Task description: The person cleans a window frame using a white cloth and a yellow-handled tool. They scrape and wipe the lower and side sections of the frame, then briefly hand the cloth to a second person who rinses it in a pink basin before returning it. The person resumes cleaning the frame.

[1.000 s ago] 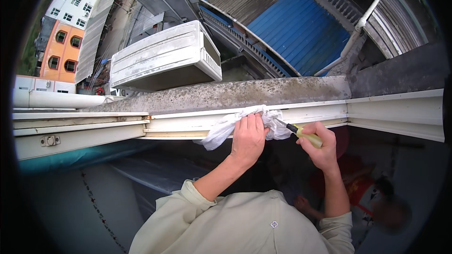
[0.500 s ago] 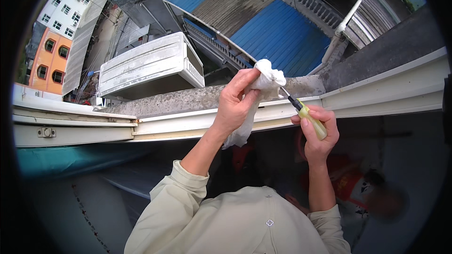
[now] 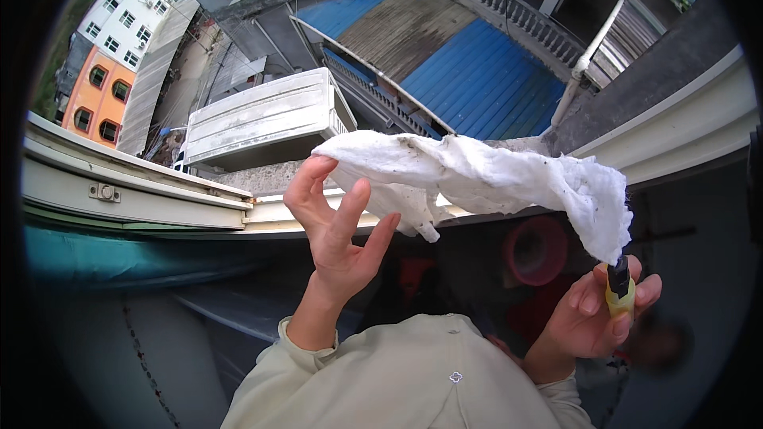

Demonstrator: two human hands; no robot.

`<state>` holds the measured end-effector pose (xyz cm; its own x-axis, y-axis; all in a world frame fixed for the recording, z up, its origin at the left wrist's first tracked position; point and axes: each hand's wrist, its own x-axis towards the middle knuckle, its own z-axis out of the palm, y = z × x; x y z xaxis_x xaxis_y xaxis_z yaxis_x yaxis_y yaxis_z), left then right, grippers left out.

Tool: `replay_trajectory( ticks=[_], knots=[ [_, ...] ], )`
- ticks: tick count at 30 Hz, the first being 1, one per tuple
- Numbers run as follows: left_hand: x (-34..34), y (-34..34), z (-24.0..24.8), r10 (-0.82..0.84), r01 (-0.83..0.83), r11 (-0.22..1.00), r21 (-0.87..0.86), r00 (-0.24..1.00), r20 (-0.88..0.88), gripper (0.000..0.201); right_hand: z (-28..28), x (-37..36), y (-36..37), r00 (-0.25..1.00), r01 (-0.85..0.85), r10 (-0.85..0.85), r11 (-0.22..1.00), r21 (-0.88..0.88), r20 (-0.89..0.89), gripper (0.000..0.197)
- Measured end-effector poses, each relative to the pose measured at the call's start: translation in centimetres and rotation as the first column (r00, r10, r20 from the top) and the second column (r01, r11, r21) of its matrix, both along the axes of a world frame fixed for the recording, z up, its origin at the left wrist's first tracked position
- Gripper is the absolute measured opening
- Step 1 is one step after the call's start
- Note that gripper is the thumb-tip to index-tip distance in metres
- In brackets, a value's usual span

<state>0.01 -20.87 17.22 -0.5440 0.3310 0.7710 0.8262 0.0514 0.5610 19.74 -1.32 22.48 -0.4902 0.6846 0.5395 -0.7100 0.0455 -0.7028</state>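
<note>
A crumpled white cloth [image 3: 477,171] with small dark specks stretches sideways across the window sill. Its right end hangs at the black collar of a screwdriver with a yellowish see-through handle [image 3: 621,302]; the cloth hides the shaft. My right hand [image 3: 588,314] grips that handle, low on the right. On the left, my left hand [image 3: 338,238] has its fingers spread, with one fingertip at the cloth's left end. A loose fold of cloth dangles just right of this hand.
White window frame tracks [image 3: 143,199] run along the sill, with a concrete ledge [image 3: 262,181] beyond. Outside stands a white box-shaped unit [image 3: 258,111] above a drop to blue roofing [image 3: 477,63]. Teal sheeting [image 3: 119,258] lies inside at left; a pink basin [image 3: 536,250] is below.
The bunched cloth has spread out sideways. My right hand has moved right and down with the screwdriver, while my left hand has moved left and its fingers have opened.
</note>
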Motion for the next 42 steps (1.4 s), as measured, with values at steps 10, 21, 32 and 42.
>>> replay_trajectory(
  ticks=[10,21,32,42],
  knots=[
    [-0.1,-2.2,-6.9,0.233,-0.193,0.808,-0.557,0.973,0.000,0.079,-5.5,0.9,-1.8,0.899,0.143,-0.276,0.918,0.370,0.339,0.030],
    [1.6,-2.0,-14.1,0.237,-0.181,0.808,-0.561,0.971,0.028,0.034,-12.3,-0.3,-1.0,0.560,-0.114,-0.570,0.665,0.738,0.601,0.026],
    [2.6,-4.0,-12.0,0.373,-0.144,0.654,-0.743,0.916,0.150,0.050,-10.0,-5.4,-4.0,0.469,-0.426,-0.606,0.482,0.766,0.642,0.016],
    [3.4,0.6,-13.1,0.095,-0.040,0.716,-0.696,0.995,0.040,0.041,-9.4,-5.3,-0.1,0.443,-0.377,-0.584,0.568,0.732,0.680,0.018]
  ],
)
